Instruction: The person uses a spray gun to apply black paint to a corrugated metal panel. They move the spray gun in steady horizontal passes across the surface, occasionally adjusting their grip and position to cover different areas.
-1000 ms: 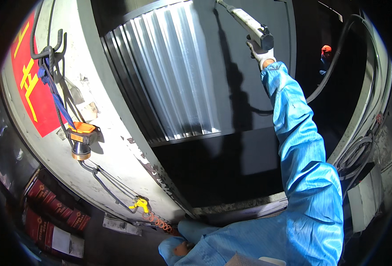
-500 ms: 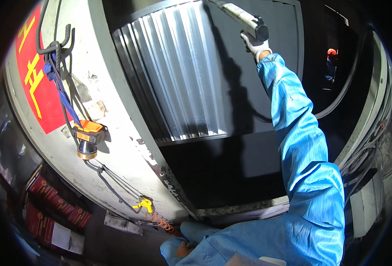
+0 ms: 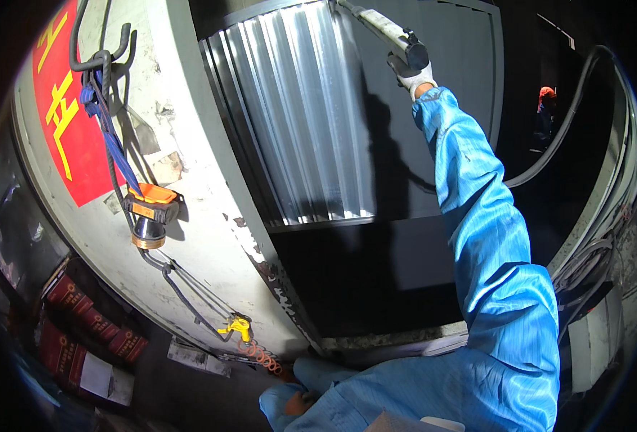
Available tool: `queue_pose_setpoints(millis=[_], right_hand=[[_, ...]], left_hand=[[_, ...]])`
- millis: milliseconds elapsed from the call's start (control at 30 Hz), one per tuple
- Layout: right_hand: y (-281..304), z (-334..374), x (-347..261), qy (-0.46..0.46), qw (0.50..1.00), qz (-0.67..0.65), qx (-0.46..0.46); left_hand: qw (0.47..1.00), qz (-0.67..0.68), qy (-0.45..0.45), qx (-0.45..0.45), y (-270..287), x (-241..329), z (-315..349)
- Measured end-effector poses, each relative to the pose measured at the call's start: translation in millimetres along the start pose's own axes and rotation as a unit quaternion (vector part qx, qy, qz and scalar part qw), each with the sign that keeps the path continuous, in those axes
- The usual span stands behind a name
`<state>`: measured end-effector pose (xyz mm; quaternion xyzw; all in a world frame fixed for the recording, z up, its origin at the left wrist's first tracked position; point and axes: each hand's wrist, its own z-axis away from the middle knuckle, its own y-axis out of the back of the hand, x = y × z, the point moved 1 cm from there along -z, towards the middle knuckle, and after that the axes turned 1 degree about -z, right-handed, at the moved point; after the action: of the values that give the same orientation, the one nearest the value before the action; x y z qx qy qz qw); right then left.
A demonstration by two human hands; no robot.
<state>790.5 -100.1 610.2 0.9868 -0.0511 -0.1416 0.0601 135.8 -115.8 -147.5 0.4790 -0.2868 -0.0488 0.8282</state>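
Observation:
My right hand [image 3: 413, 74], in a white glove, is raised at the end of my outstretched blue sleeve. It is closed around a long pale spray gun [image 3: 384, 30] with a dark round rear end, whose tip points up and left. Beyond the gun stands a framed panel with bright corrugated metal [image 3: 297, 108] on its left side and a dull grey surface [image 3: 462, 93] on its right. My left hand [image 3: 298, 403] shows only in part low in the picture, against blue cloth; its fingers are too shaded to make out.
A headlamp [image 3: 149, 216] hangs by a blue strap on the pale wall [image 3: 189, 173] at left. Below it is a yellow air blow gun [image 3: 239, 327] with a coiled orange hose [image 3: 261, 356]. Red boxes [image 3: 63, 353] sit lower left. A grey hose [image 3: 574, 129] curves at right; a person [image 3: 546, 115] stands beyond.
The view has shifted slightly, so the wall and panel sit a little further right. My right hand and the spray gun have moved slightly left relative to the panel, the gun still gripped.

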Motion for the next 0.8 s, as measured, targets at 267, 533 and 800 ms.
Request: queue_pose_setpoints(millis=[267,533,800], right_hand=[[7.5,8.9,27.7,-0.053,0.998,-0.004,-0.028],[18.1,5.8,8.1,-0.062,0.998,-0.020,-0.018],[10.6,21.4,12.6,0.006,0.993,0.098,-0.062]], left_hand=[[0.999,0.030,0.006,-0.035,20.0,15.3,8.6],[0.995,0.042,0.040,-0.082,34.2,25.0,13.3],[0.997,0.051,0.022,-0.059,55.1,45.0,33.1]])
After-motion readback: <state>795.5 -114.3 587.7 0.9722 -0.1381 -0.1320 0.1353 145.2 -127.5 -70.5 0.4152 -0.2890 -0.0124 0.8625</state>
